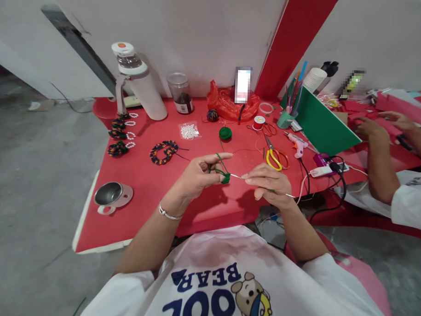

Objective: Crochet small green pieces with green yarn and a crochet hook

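My left hand (201, 175) pinches a small green crochet piece (225, 178), with green yarn looped over its raised index finger. In my right hand (270, 184) is a thin metal crochet hook (236, 176), gripped between thumb and fingers; its tip meets the green piece. Beyond my hands lies a green yarn ball (225, 133), its strand running down to my left hand. A multicoloured crocheted band (163, 152) rests on the table left of my left hand. Yellow-and-orange scissors (274, 159) lie beyond my right hand.
On the red table (140, 188) stand a metal cup (113, 197), a white bottle (144, 89) and a jar (180, 94). A bag of white beads (189, 130) and a pink glue gun (298, 145) lie farther back. Right of a green board (327, 125), another person's hands (370, 129) handle red material.
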`<state>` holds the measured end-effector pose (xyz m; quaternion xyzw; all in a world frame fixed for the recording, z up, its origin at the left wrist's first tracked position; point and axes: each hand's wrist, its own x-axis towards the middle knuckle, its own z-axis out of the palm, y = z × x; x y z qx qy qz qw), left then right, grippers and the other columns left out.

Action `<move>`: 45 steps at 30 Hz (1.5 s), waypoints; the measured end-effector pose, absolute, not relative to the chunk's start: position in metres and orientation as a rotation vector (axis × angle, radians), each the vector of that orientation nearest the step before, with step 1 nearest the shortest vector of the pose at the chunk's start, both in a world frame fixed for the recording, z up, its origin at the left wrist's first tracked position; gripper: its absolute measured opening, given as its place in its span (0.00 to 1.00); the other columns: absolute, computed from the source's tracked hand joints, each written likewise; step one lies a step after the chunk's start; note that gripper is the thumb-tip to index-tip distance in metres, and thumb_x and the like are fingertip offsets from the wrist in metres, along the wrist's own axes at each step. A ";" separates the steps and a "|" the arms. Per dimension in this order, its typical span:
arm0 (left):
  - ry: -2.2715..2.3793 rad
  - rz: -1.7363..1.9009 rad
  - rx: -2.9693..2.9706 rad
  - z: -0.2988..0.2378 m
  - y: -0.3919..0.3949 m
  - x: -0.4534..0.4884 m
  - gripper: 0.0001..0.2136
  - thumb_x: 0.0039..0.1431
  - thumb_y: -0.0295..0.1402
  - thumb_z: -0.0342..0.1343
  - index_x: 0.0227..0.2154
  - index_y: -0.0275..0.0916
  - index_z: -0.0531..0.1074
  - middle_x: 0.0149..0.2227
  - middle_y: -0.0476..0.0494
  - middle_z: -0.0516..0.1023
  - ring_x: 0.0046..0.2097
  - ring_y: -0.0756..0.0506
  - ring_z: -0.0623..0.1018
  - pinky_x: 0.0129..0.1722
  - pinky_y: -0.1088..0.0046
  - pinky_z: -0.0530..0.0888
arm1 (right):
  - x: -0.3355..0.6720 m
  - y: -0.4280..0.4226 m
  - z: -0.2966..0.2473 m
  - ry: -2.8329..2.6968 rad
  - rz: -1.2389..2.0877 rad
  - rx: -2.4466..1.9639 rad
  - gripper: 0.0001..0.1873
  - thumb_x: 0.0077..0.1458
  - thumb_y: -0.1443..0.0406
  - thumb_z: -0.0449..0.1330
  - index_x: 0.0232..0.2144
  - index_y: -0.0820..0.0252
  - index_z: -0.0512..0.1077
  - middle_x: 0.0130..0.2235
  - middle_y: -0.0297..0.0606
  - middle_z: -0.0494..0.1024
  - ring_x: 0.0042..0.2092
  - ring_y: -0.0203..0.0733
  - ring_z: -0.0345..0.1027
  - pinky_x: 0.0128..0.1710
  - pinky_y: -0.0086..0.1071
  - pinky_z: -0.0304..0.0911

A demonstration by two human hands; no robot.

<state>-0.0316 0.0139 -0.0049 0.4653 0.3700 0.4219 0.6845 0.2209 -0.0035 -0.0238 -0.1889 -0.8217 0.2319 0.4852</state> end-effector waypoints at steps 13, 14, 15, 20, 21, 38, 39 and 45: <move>0.810 0.883 1.176 -0.004 0.011 -0.024 0.27 0.42 0.25 0.68 0.50 0.35 0.82 0.26 0.49 0.77 0.28 0.52 0.72 0.31 0.75 0.70 | 0.224 -0.002 -0.038 -1.653 1.063 -0.537 0.15 0.62 0.50 0.64 0.41 0.50 0.85 0.38 0.41 0.87 0.40 0.45 0.80 0.43 0.42 0.73; 0.825 0.911 1.202 -0.005 0.010 -0.020 0.27 0.43 0.25 0.68 0.51 0.35 0.82 0.26 0.49 0.77 0.28 0.52 0.72 0.31 0.75 0.70 | 0.216 -0.003 -0.045 -1.489 1.110 -0.568 0.17 0.60 0.47 0.65 0.37 0.49 0.85 0.36 0.40 0.86 0.37 0.43 0.79 0.38 0.39 0.73; 0.851 0.956 1.228 -0.006 0.009 -0.015 0.27 0.44 0.26 0.68 0.52 0.35 0.82 0.27 0.49 0.77 0.28 0.52 0.72 0.30 0.75 0.69 | 0.206 -0.005 -0.053 -1.311 1.161 -0.608 0.19 0.57 0.44 0.66 0.34 0.49 0.85 0.34 0.39 0.85 0.34 0.41 0.77 0.33 0.36 0.71; 1.047 1.253 1.275 -0.015 0.004 0.007 0.21 0.45 0.27 0.68 0.46 0.37 0.83 0.26 0.52 0.74 0.24 0.55 0.64 0.24 0.77 0.61 | 0.158 -0.011 -0.077 -0.877 1.122 -0.674 0.23 0.48 0.40 0.70 0.33 0.48 0.84 0.38 0.37 0.84 0.30 0.37 0.73 0.29 0.33 0.69; 1.062 1.274 1.268 -0.017 0.004 0.009 0.20 0.46 0.27 0.68 0.45 0.37 0.84 0.25 0.52 0.74 0.24 0.55 0.64 0.25 0.77 0.61 | 0.154 -0.011 -0.078 -0.891 1.088 -0.695 0.23 0.48 0.39 0.70 0.33 0.49 0.84 0.39 0.38 0.83 0.30 0.37 0.72 0.30 0.34 0.70; 0.995 1.052 1.236 -0.042 0.030 -0.015 0.09 0.50 0.37 0.70 0.30 0.37 0.85 0.19 0.50 0.73 0.20 0.54 0.62 0.20 0.76 0.57 | 0.171 0.032 -0.073 -1.174 1.420 -0.980 0.16 0.44 0.54 0.76 0.32 0.56 0.82 0.26 0.30 0.79 0.26 0.33 0.67 0.29 0.29 0.64; 1.007 1.066 1.246 -0.044 0.032 -0.018 0.09 0.51 0.38 0.69 0.29 0.37 0.85 0.18 0.50 0.72 0.20 0.54 0.61 0.20 0.77 0.57 | 0.170 0.038 -0.073 -1.201 1.448 -0.992 0.16 0.44 0.55 0.76 0.32 0.57 0.82 0.26 0.30 0.79 0.26 0.33 0.67 0.28 0.28 0.63; 1.204 1.367 1.318 -0.060 0.047 -0.028 0.07 0.52 0.35 0.67 0.24 0.37 0.82 0.25 0.46 0.80 0.27 0.51 0.71 0.27 0.77 0.66 | 0.139 0.072 -0.082 -1.003 1.640 -0.990 0.27 0.35 0.55 0.79 0.38 0.56 0.77 0.30 0.29 0.80 0.25 0.32 0.68 0.21 0.25 0.61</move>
